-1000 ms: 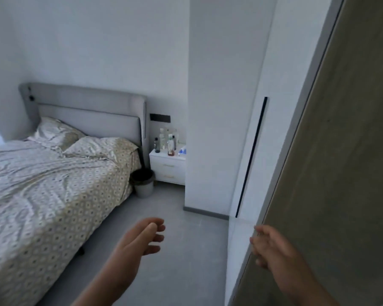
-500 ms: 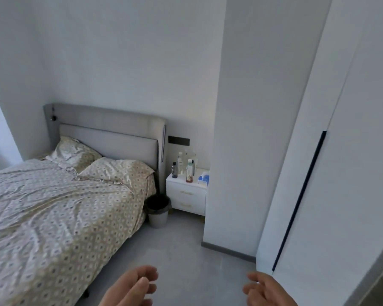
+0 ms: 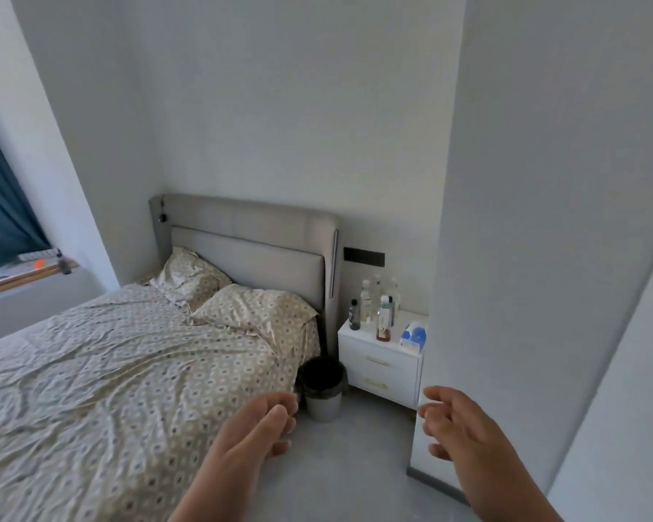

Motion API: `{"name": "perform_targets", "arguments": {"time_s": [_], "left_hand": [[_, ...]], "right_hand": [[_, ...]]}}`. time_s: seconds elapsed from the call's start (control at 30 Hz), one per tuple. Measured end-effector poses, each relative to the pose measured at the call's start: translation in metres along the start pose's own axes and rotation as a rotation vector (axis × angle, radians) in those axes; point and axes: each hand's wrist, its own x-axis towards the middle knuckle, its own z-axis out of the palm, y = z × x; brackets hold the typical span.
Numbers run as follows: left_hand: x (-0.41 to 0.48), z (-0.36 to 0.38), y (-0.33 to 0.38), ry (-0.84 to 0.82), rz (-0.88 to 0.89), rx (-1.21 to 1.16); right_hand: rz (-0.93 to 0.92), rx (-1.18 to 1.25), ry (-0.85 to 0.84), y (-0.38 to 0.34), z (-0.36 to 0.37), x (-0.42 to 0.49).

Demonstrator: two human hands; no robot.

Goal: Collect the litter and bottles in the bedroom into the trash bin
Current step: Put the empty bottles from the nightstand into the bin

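Note:
A grey trash bin [image 3: 324, 403] with a dark liner stands on the floor between the bed and a white nightstand [image 3: 379, 365]. Several bottles [image 3: 374, 307] stand on the nightstand, among them a small dark one [image 3: 353, 314] and a white one with a brownish base [image 3: 383, 324]. A blue and white pack [image 3: 413, 335] lies at the nightstand's right edge. My left hand [image 3: 257, 431] and my right hand [image 3: 462, 427] are raised in front of me, fingers relaxed, holding nothing, well short of the bin.
The bed [image 3: 110, 371] with a patterned sheet and two pillows fills the left. A white wall column [image 3: 506, 258] juts out on the right, hiding part of the nightstand. Grey floor [image 3: 355, 465] runs between them. A windowsill [image 3: 27, 273] with small items is at far left.
The view has moved further into the room and closer to the bin and nightstand. Both hands have come up higher into view. The window at the left now shows.

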Motion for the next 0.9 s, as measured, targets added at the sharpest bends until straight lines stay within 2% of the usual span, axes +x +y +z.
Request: {"name": "perform_targets", "arguments": {"time_s": [0.23, 0.57, 0.77, 0.9], "left_hand": [[0.129, -0.006, -0.027, 0.03, -0.019, -0.04], [0.363, -0.027, -0.044, -0.078, -0.016, -0.1], [0.457, -0.009, -0.061, -0.21, -0.027, -0.089], [0.518, -0.002, -0.073, -0.208, -0.043, -0.03]], "right_hand": [[0.002, -0.066, -0.012, 0.004, 0.029, 0.13], [0.061, -0.099, 0.101, -0.006, 0.078, 0.316], [0.155, -0.091, 0.115, 0.008, 0.088, 0.399], [0.169, -0.09, 0.126, 0.021, 0.092, 0.473]]}}
